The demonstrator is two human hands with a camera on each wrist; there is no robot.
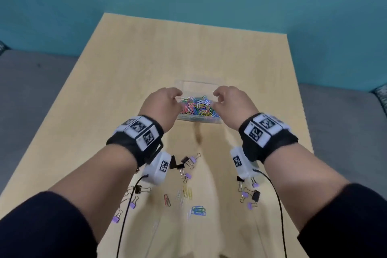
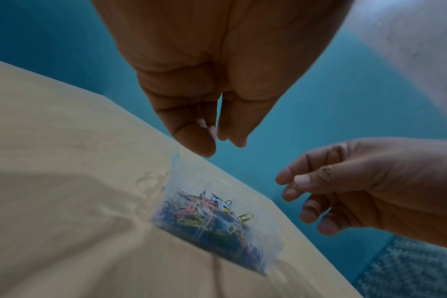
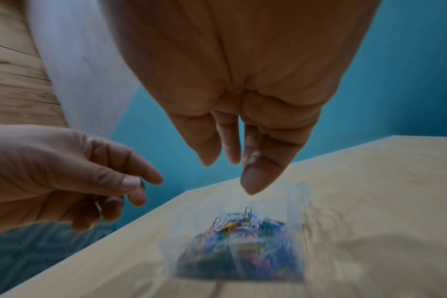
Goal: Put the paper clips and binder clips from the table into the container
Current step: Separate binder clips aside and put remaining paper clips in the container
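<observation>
A clear plastic container (image 1: pixel 199 82) half full of coloured paper clips (image 1: pixel 195 108) stands mid-table; it also shows blurred in both wrist views (image 2: pixel 176 177) (image 3: pixel 299 193). My left hand (image 1: pixel 178 95) hovers over its left rim and my right hand (image 1: pixel 216 95) over its right rim, fingers curled and pointing down. A thin pale clip (image 3: pixel 98 206) glints inside the left hand's curled lower fingers. A similar glint of a clip (image 2: pixel 328 211) shows in the right hand's curled fingers. Loose paper clips (image 1: pixel 188 199) and black and purple binder clips (image 1: pixel 186 165) lie near the front edge.
More binder clips lie at the front right (image 1: pixel 250 192) and front left (image 1: pixel 134 192). The light wooden table (image 1: pixel 146 58) ends at a teal wall behind. Grey cushions (image 1: pixel 31 94) flank it. Black cables (image 1: pixel 279 205) hang from both wrist cameras over the loose clips.
</observation>
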